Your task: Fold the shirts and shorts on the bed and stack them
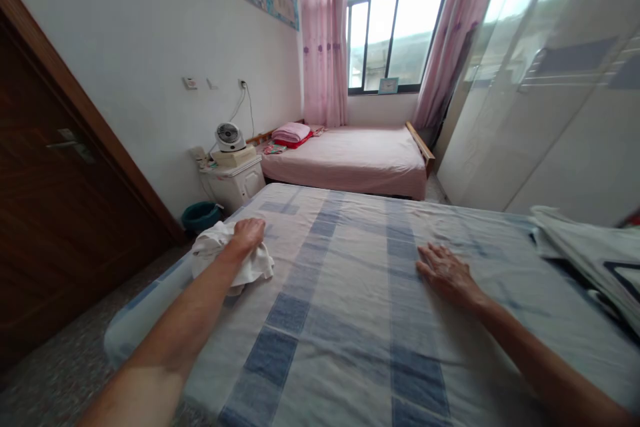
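My left hand is closed around a crumpled white cloth, which rests on the left side of the bed. Palm down, my right hand lies on the bed with its fingers stretched out and holds nothing. Under both hands spreads a pale sheet with blue stripes and blocks, slightly wrinkled. Part of the cloth is hidden behind my left forearm and fist.
Folded white fabric lies at the bed's right edge. Beyond stands a second bed with pink bedding. A white nightstand carries a small fan; a green bin stands beside it. A brown door is at left.
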